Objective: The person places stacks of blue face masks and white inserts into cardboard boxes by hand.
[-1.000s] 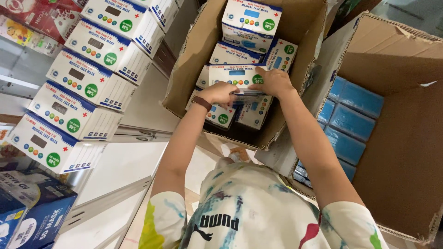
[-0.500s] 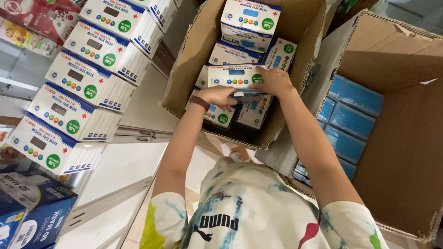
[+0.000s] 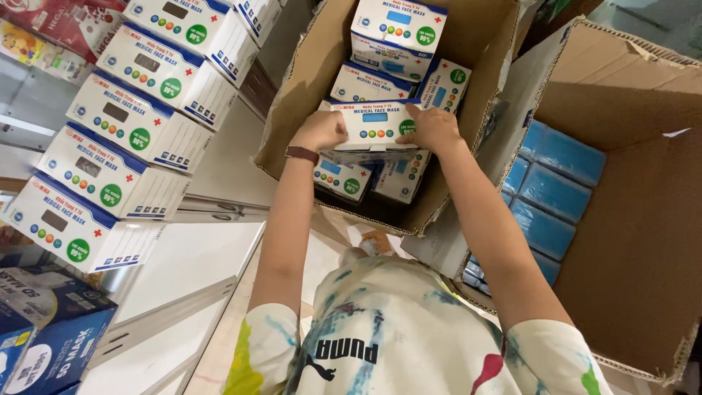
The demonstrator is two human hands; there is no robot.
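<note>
Both hands grip one white-and-blue mask box inside the open brown carton. Left hand is closed round the box's left end, right hand closed round its right end w/ fingers over the top edge. The box sits level, face up, roughly mid-carton, resting on or just above the other boxes packed under it; can't tell if it's lifted clear. More boxes of the same kind stand further back in the carton, one stacked highest near the far wall.

Progress, as a judgement: the carton looks partly full, w/ several boxes left inside. Left of the carton, a tall stack of matching boxes leans along the shelf. Right of the carton, a second big carton holds blue wrapped packs; nothing there is touched.

Vs 1 s ago: hands were lower and closer together, bunched at the box's near edge over a dark flap. Now they've spread to the two ends, and the box front shows in full between them. The left wrist w/ brown strap has moved up and out. Camera drifted slightly; the stack on the left sits a bit lower in view.
</note>
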